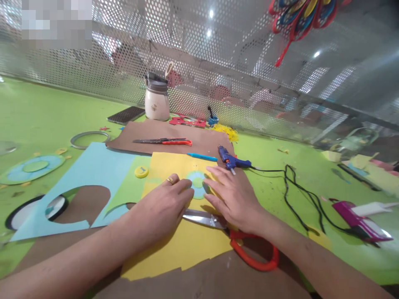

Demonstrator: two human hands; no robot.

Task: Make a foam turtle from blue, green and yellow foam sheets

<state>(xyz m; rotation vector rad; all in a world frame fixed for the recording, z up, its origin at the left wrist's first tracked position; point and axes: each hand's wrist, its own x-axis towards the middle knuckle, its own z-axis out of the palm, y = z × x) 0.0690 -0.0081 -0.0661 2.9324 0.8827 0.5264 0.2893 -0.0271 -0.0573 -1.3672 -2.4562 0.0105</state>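
Note:
My left hand point(165, 203) and my right hand point(232, 195) lie flat on a yellow foam sheet point(183, 245), fingers spread. Between their fingertips sits a small light-blue disc with a green centre point(197, 184), and both hands press around it. Neither hand grips anything. A ring shows on my left hand. Scissors with orange handles point(252, 253) lie under my right wrist, their blade pointing left beneath my hands.
A blue glue gun point(232, 160) with a black cord point(299, 199) lies right of the sheet. A light-blue sheet with cut-outs point(84, 174), a yellow cap point(141, 171), a cutter point(168, 141), a teal pen point(202, 157), a white jar point(156, 99), a phone point(126, 115) and a pink glue gun point(358, 218) lie around.

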